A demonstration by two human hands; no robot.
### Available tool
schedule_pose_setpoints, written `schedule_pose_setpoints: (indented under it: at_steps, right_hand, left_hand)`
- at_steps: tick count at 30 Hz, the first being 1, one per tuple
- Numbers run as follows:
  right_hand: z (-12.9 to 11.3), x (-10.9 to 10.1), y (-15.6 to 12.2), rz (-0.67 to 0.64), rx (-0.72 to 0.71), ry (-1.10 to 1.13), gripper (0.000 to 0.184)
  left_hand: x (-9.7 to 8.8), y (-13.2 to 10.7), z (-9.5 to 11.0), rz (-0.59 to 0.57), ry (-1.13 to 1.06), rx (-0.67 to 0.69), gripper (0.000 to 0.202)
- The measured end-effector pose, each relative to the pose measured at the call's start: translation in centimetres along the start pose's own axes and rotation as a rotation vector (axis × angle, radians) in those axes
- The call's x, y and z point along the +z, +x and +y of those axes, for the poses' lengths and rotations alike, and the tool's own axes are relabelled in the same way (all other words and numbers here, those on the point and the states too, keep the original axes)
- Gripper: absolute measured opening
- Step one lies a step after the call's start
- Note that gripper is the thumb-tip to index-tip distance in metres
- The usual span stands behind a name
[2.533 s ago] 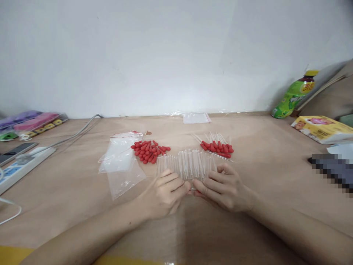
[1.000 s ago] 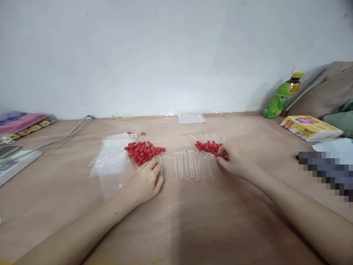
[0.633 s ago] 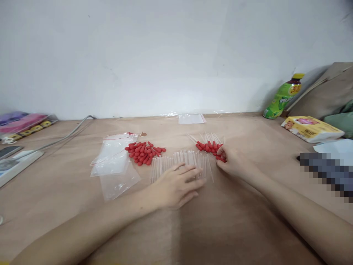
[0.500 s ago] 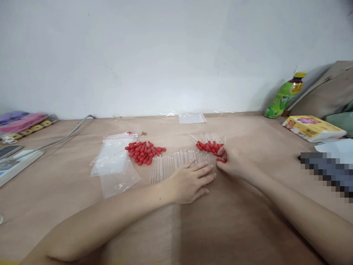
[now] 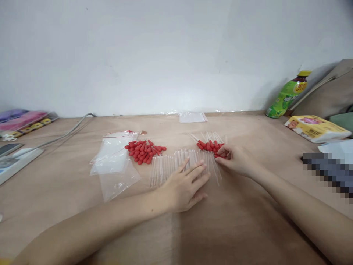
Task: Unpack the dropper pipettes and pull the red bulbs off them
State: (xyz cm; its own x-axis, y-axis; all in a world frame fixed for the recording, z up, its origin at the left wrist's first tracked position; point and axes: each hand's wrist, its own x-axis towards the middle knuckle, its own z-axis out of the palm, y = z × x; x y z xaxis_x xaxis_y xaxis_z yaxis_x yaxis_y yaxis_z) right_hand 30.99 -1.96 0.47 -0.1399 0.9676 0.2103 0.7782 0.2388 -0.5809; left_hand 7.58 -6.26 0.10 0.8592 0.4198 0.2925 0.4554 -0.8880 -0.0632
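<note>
A row of clear dropper tubes (image 5: 158,169) lies side by side on the brown table. My left hand (image 5: 186,186) rests over the right part of that row, fingers stretched and spread. To its right, my right hand (image 5: 234,158) pinches the red rubber bulb of a dropper (image 5: 220,156) at the near edge of a small group. In that group, droppers with red bulbs (image 5: 208,145) lie with their clear tubes pointing away from me. A heap of loose red rubber bulbs (image 5: 142,151) sits behind the left end of the row.
Clear zip bags (image 5: 114,156) lie left of the heap, and another small bag (image 5: 193,117) near the wall. A grey cable (image 5: 66,134) crosses the left side. At right are a green bottle (image 5: 288,95), a yellow tissue pack (image 5: 317,128) and a blurred-out dark object (image 5: 328,171).
My left hand has drawn slightly back toward me and left, uncovering tubes at the row's right end. My right hand has moved slightly away from me, toward the red-bulbed group.
</note>
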Motion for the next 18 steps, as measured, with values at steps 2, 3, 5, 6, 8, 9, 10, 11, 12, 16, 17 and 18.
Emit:
schedule_pose_setpoints:
  at_steps: [2, 3, 5, 6, 8, 9, 10, 11, 12, 16, 17, 18]
  right_hand:
    - [0.0, -0.2, 0.2, 0.062, 0.042, -0.008, 0.013]
    - [0.2, -0.5, 0.3, 0.1, 0.072, -0.014, 0.014]
    - [0.8, -1.1, 0.9, 0.192, 0.14, -0.037, 0.014]
    - [1.3, -1.3, 1.2, 0.235, 0.178, -0.055, 0.015]
    - [2.6, -1.7, 1.9, 0.292, 0.273, -0.087, 0.019]
    - [3.2, -1.7, 2.2, 0.292, 0.325, -0.092, 0.023]
    - [3.8, -1.6, 2.6, 0.279, 0.373, -0.093, 0.028]
    - [4.3, -1.5, 2.9, 0.256, 0.416, -0.099, 0.033]
    - [4.7, -1.4, 3.1, 0.226, 0.449, -0.11, 0.037]
    - [5.2, -0.8, 3.9, 0.095, 0.524, -0.107, 0.044]
    - [5.2, -0.7, 4.1, 0.072, 0.538, -0.082, 0.042]
    - [5.2, -0.6, 4.3, 0.059, 0.552, -0.058, 0.04]
  left_hand:
    - [-0.6, -1.5, -0.1, 0.025, -0.01, 0.016, 0.043]
    - [-0.8, -2.2, -0.3, 0.044, -0.013, 0.02, 0.041]
    - [-1.0, -3.3, -0.6, 0.094, -0.022, 0.021, 0.036]
    - [-1.0, -3.6, -0.8, 0.121, -0.03, 0.016, 0.034]
    - [-0.9, -4.0, -1.0, 0.156, -0.051, -0.003, 0.03]
    - [-0.8, -4.1, -1.0, 0.163, -0.061, -0.01, 0.029]
    - [-0.7, -4.1, -1.0, 0.166, -0.068, -0.014, 0.029]
    - [-0.6, -4.0, -0.9, 0.165, -0.074, -0.013, 0.029]
    - [-0.6, -3.9, -0.9, 0.163, -0.078, -0.009, 0.029]
    - [-0.5, -3.8, -0.8, 0.166, -0.093, -0.008, 0.028]
    - [-0.5, -3.9, -0.8, 0.163, -0.097, -0.011, 0.027]
    - [-0.5, -3.9, -0.8, 0.16, -0.099, -0.015, 0.027]
